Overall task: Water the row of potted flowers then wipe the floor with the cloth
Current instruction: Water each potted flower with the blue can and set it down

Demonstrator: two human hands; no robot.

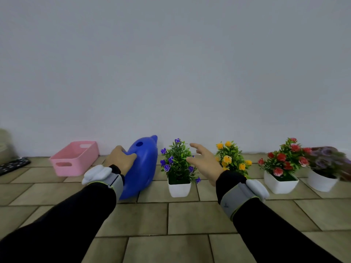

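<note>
A blue dolphin-shaped watering can stands on the tiled floor by the wall. My left hand grips its back edge. To its right runs a row of potted flowers in white pots: purple flowers, yellow flowers, red flowers and pale violet flowers. My right hand hovers open between the purple and yellow plants, fingers spread, holding nothing. No cloth is clearly visible.
A pink plastic basket sits left of the watering can against the wall. A dark patterned item lies at the far left edge. Brown tiled floor stretches in front of the pots.
</note>
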